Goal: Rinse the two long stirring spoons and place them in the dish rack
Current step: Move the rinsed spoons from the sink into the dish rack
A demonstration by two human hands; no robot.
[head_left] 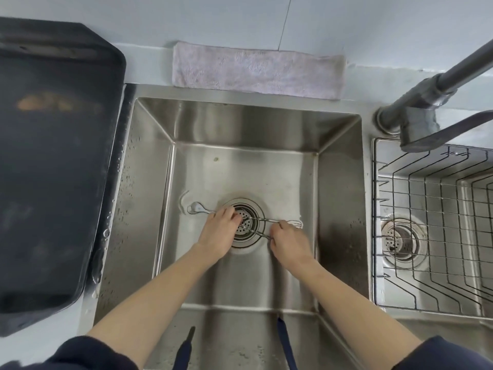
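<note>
Two long stirring spoons (256, 222) lie crossed over the drain strainer (244, 222) on the sink (240, 166) floor — one bowl out beyond my left hand (217, 233), the other end just past my right hand (289, 240). Both hands pinched onto the thin handles. Dish rack (432, 209) well off to my right hand's side, faucet (426, 108) above it — worktop (453, 49) behind.
</note>
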